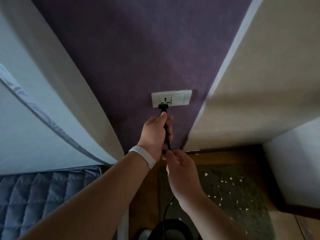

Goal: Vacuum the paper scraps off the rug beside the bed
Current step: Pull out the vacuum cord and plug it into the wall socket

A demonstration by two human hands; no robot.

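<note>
A white wall socket (171, 98) sits on the purple wall, and a black plug (163, 107) meets its lower edge. My left hand (155, 135) grips the black power cord (167, 134) just below the plug. Lower down, my right hand (180, 172) pinches the same cord, which runs on toward the floor. On the floor at lower right lies a dark grey rug (242, 193) strewn with several white paper scraps (223, 181). A dark, round vacuum part (168, 229) shows at the bottom edge, partly hidden by my arms.
The bed with a blue quilted cover (34, 196) and a pale headboard (72, 80) fills the left. A beige wall (259, 84) and a white cabinet (297, 161) stand at the right. Wooden floor (216, 157) borders the rug.
</note>
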